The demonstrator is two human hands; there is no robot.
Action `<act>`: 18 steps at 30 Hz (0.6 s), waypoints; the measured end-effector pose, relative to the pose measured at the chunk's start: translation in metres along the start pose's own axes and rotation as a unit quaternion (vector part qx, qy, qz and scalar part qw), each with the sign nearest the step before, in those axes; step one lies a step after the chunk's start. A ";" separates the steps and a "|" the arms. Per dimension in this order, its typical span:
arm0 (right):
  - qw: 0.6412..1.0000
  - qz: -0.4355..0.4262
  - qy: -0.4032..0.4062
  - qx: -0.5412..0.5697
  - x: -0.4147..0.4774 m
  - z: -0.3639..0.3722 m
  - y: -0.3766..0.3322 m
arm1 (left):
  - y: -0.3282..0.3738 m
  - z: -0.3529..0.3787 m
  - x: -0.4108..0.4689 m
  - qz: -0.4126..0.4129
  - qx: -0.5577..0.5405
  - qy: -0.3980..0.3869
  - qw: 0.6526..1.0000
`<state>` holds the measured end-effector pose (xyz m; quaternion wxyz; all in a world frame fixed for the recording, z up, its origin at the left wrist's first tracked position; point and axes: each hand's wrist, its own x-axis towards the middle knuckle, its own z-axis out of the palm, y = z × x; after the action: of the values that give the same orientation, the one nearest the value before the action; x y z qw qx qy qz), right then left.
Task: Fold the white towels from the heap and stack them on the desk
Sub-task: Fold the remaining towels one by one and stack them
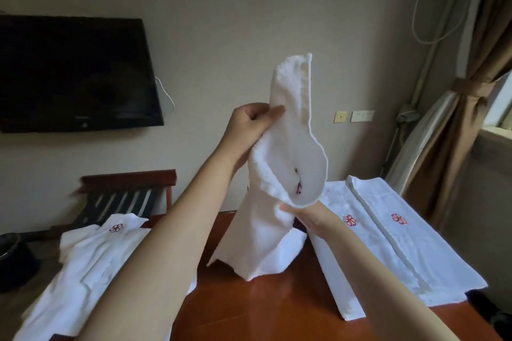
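Note:
I hold one white towel (288,147) up in the air over the brown desk (277,307). My left hand (249,124) pinches its upper edge between thumb and fingers. Lower down, my right hand (307,216) grips a fold of the same towel, and the towel's bottom end rests on the desk. On the left lies a loose heap of white towels (91,263) with a red flower logo. To the right, folded white towels (388,243) with red logos lie flat side by side.
A black television (72,75) hangs on the wall at the left. A wooden luggage rack (127,194) stands behind the desk. Brown curtains (471,108) and a window are at the right. A dark bin (11,252) sits low on the left.

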<state>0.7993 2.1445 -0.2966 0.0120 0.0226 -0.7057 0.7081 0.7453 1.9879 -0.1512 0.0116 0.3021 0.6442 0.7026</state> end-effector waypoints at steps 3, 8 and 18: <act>0.996 -0.027 -0.047 0.077 -0.002 -0.004 -0.017 | 0.015 -0.006 0.006 0.021 -0.015 0.024 0.999; 0.994 0.067 -0.034 0.085 0.000 -0.015 -0.002 | -0.020 -0.019 0.013 -0.058 -0.011 0.080 0.995; 0.953 0.183 0.005 0.243 -0.018 -0.013 0.085 | -0.157 -0.018 -0.046 -0.313 0.043 0.019 0.949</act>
<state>0.8127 2.1574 -0.3820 -0.1201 -0.1078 -0.5045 0.8482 0.7165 1.9797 -0.3127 0.2053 0.0722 0.7357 0.6414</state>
